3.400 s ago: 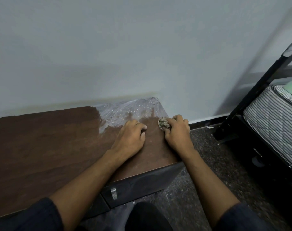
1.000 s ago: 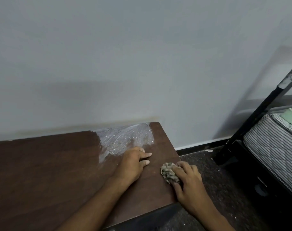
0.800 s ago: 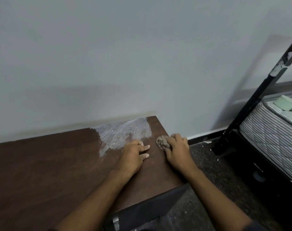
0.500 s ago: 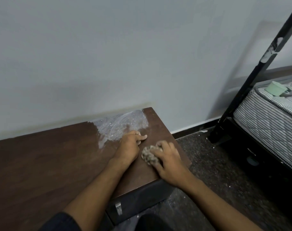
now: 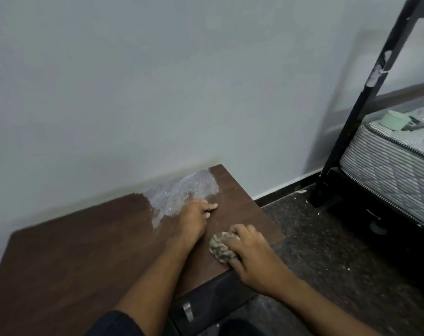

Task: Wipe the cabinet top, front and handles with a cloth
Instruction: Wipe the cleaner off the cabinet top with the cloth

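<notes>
A low cabinet with a dark brown wooden top [image 5: 85, 251] stands against the wall. Its dark front [image 5: 213, 299] shows below the near edge, with a small metal handle [image 5: 187, 311]. My right hand [image 5: 252, 258] presses a crumpled grey-beige cloth [image 5: 219, 247] onto the top, close to the front right corner. My left hand [image 5: 194, 219] lies flat on the top just behind it, fingers pointing right and holding nothing. A patch of wrinkled clear plastic film [image 5: 182, 192] covers the back right part of the top.
A pale wall [image 5: 157, 81] rises directly behind the cabinet. To the right is speckled dark floor [image 5: 327, 251], then a black metal bed frame post [image 5: 356, 105] and a striped mattress [image 5: 395, 163] with a pale green object [image 5: 395, 120] on it.
My right hand has slid the cloth back and forth along the right side of the top, now nearer the front corner. My left hand stays planted by the plastic film.
</notes>
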Motion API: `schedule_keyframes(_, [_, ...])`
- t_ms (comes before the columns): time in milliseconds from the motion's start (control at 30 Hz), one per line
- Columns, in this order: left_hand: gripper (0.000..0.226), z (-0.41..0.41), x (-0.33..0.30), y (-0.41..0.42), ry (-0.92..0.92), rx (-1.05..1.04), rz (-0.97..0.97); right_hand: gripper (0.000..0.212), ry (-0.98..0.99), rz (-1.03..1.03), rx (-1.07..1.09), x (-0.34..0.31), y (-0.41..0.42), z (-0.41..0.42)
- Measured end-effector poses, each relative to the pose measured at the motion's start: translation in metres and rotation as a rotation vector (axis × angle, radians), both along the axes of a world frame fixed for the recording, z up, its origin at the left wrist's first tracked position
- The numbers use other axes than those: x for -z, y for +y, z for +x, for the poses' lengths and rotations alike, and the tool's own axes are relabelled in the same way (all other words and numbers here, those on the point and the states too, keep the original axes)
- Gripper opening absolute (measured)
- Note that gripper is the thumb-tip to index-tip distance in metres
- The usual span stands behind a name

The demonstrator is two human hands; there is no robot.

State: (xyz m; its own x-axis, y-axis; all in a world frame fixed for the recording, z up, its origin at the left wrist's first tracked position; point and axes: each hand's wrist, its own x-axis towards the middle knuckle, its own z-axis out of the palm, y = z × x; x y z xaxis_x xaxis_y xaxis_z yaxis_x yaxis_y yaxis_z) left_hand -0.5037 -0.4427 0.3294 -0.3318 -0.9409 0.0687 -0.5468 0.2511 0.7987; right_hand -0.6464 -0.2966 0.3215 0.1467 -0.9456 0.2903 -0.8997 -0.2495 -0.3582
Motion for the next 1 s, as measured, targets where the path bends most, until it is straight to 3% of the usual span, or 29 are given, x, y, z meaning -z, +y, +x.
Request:
schedule_keyframes(67, [0.037, 0.002, -0.001, -0.001, -0.043, -0.008, 0.021, 0.043, 0.038, -0.014, 0.067, 0.004, -0.009, -0.032])
schedule_keyframes(167, [0.037, 0.002, -0.005, 0.002, -0.083, -0.023, 0.025, 0.042, 0.049, -0.008, 0.386, 0.002, -0.047, -0.066])
schedule_keyframes(267, [0.034, 0.003, -0.012, 0.003, -0.075, -0.006, 0.034, 0.040, 0.087, 0.039, 0.515, -0.005, -0.066, -0.038])
schedule_keyframes(400, [0.032, 0.007, -0.020, 0.000, -0.044, -0.076, 0.024, 0.035, 0.090, -0.022, 0.255, -0.007, -0.035, 0.037])
schedule_keyframes(533, [0.028, 0.026, -0.020, 0.013, -0.030, -0.185, -0.130, 0.037, 0.057, -0.040, -0.067, -0.005, -0.018, 0.061])
schedule_keyframes(600, [0.026, 0.038, -0.021, 0.017, -0.074, -0.166, -0.191, 0.041, 0.076, -0.061, -0.043, -0.005, -0.041, 0.038])
schedule_keyframes(733, [0.022, 0.048, -0.024, 0.018, -0.143, -0.132, -0.205, 0.036, 0.075, 0.003, 0.320, -0.008, -0.114, -0.031])
schedule_keyframes(833, [0.022, 0.045, -0.023, 0.019, -0.153, -0.115, -0.239, 0.034, 0.049, 0.047, 0.463, -0.011, -0.135, -0.036])
schedule_keyframes(1000, [0.027, 0.037, -0.016, 0.018, -0.154, -0.095, -0.248, 0.035, 0.066, -0.015, 0.183, -0.006, -0.079, 0.027])
